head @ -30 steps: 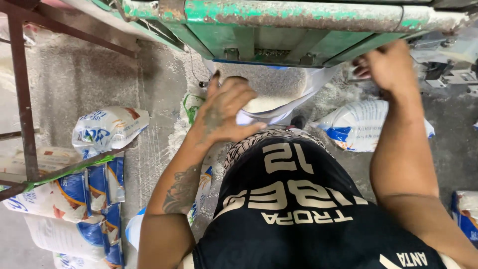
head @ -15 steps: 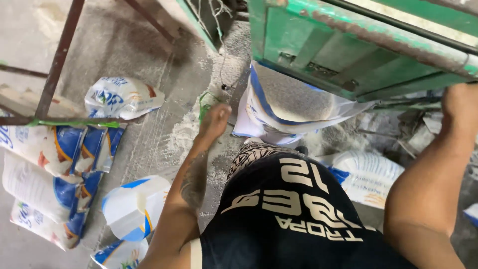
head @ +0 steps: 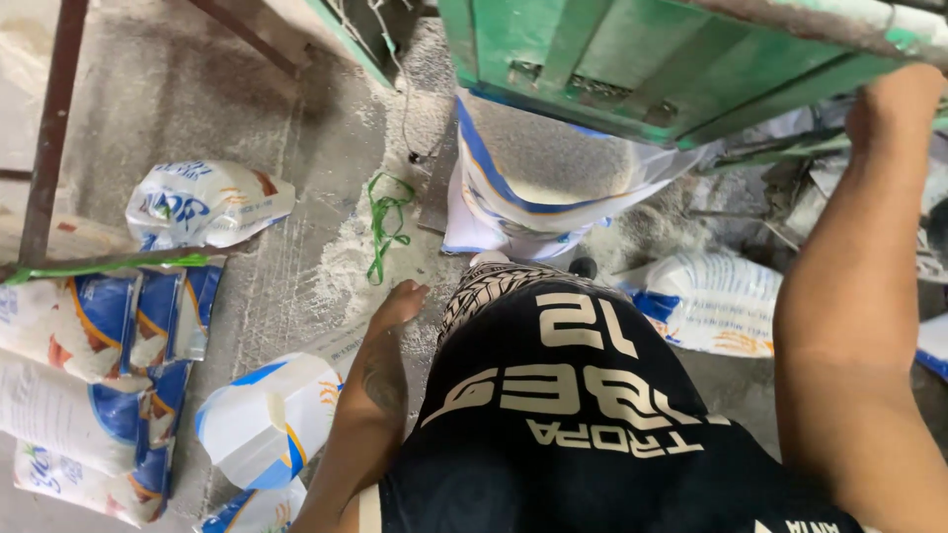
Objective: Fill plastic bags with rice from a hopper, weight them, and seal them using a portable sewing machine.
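Head view, looking down past a black shirt with pale lettering [head: 583,415] to a dusty concrete floor [head: 197,109]. The landmark is the open sack [head: 533,188], white with blue trim, which stands upright just under the lip of the green machine [head: 632,59] and is filled with pale grain almost to its mouth.

The left hand [head: 395,306] hangs low, down and to the left of the sack and well apart from it; its fingers are loosely together and relaxed, holding nothing. Between this hand and the sack's left side, a green string [head: 387,222] lies looped on the floor amid spilled pale powder.

The right hand [head: 889,104] is raised to the right of the sack, against the lower edge of the green machine; its fingers are hidden behind that edge, so I cannot tell whether it grips anything.

Right of the sack, a filled bag [head: 706,296] lies on its side. Far left of the sack, more white-and-blue bags [head: 207,202] lie flat near a rusty metal frame [head: 49,128], and one empty bag [head: 267,419] lies crumpled below the left hand.
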